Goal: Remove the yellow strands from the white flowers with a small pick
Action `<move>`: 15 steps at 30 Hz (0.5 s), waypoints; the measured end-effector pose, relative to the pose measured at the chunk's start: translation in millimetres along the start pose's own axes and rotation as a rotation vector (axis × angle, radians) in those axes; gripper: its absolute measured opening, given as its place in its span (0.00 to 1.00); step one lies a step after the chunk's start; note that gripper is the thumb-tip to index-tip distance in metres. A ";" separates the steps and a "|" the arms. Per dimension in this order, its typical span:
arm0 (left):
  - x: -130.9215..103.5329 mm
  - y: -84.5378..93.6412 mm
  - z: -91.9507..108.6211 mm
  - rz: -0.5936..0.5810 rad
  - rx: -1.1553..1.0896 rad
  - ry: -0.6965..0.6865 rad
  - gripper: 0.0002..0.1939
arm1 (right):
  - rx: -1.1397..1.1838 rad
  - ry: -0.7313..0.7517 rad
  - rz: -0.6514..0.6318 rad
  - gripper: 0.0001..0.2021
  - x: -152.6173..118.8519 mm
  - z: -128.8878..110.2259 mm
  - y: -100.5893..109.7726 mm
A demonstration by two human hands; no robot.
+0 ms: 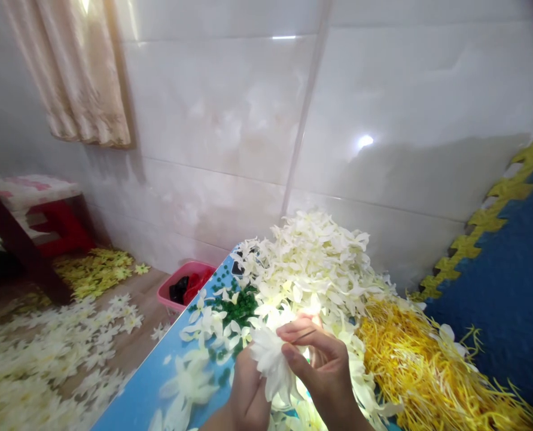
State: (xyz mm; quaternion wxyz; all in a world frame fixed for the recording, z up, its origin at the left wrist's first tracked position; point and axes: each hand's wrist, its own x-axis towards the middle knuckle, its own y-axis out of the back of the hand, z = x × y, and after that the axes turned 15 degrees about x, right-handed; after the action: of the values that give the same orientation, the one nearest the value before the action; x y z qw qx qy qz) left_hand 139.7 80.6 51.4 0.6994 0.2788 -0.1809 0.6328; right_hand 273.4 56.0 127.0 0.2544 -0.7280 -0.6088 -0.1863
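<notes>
Grey-white marbled tile wall (230, 108) at 12 o'clock. Beige draped fabric curtain (82, 78) at 10. Red stool (62, 230), pink-and-white cover (37, 187) on top, at 9. Pink plastic basket (168, 304) at 8, black and red contents (197, 285). Blue panel (499, 275) with yellow jigsaw edging (477, 230), 3–4 o'clock.

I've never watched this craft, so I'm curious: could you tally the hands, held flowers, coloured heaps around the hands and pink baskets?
Hands: 2 (left hand, right hand)
Held flowers: 1 (white flower)
Heaps: 3 (white heap, yellow heap, green heap)
Baskets: 1 (pink basket)
Total: 7
</notes>
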 end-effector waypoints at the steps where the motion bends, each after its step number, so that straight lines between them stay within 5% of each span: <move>1: 0.5 -0.1 2.5 0.006 0.003 0.011 0.18 | -0.014 0.008 0.004 0.02 -0.8 1.2 -0.4; 6: 16.3 5.3 19.3 -0.100 0.024 -0.002 0.20 | -0.091 0.009 -0.038 0.05 -0.2 -1.0 2.6; 10: 30.5 12.0 24.1 -0.179 0.090 -0.196 0.17 | -0.043 -0.016 -0.069 0.15 5.5 -14.6 8.8; 15: 32.9 12.7 21.7 -0.121 0.186 -0.376 0.15 | -0.091 0.087 -0.064 0.06 9.4 -25.5 7.6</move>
State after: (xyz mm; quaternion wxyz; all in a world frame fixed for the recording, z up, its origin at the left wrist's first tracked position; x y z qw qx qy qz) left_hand 133.7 93.5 90.3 0.6612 0.4654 -0.2320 0.5407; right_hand 283.6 47.2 151.8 0.2411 -0.7101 -0.6111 -0.2533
